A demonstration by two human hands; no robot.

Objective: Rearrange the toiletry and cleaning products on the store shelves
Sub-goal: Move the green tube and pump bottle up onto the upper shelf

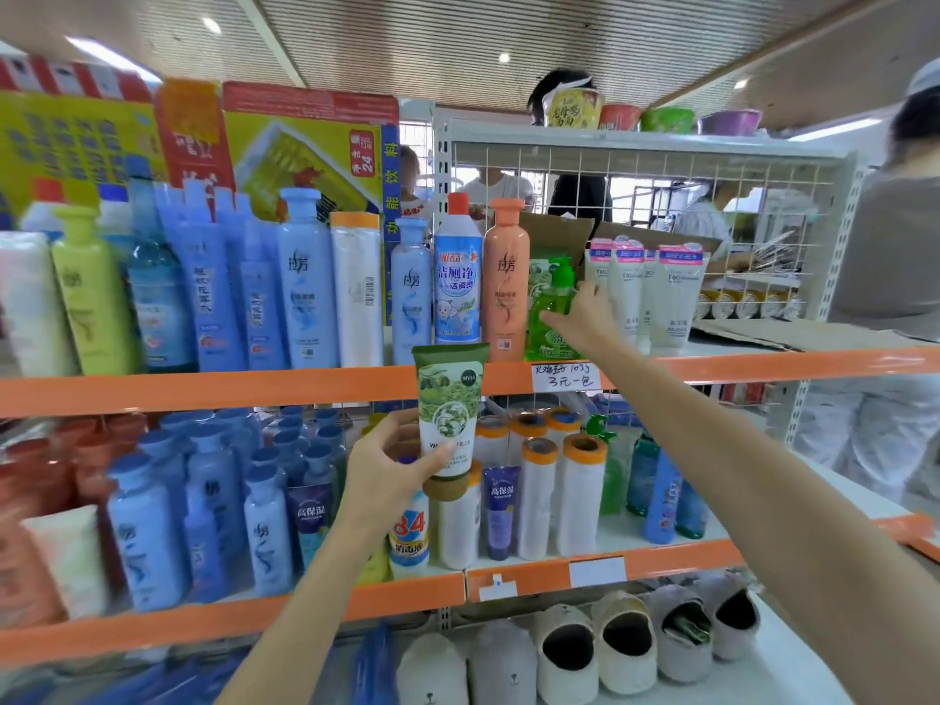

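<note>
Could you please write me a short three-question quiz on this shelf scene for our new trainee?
1. True or false: the left hand holds the green olive-print tube with a tan cap cap-down.
2. The right hand reaches the: A) green pump bottle B) peach tall bottle C) white tubes with pink tops
3. What colour are the shelf edges?

Key: 1 true; 2 A; 3 orange.

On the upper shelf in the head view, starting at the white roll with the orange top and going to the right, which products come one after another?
White roll with orange top → light blue bottle → toilet cleaner bottle with red cap → orange bottle → green pump bottle, held by the right hand → white tubes with pink tops.
</note>
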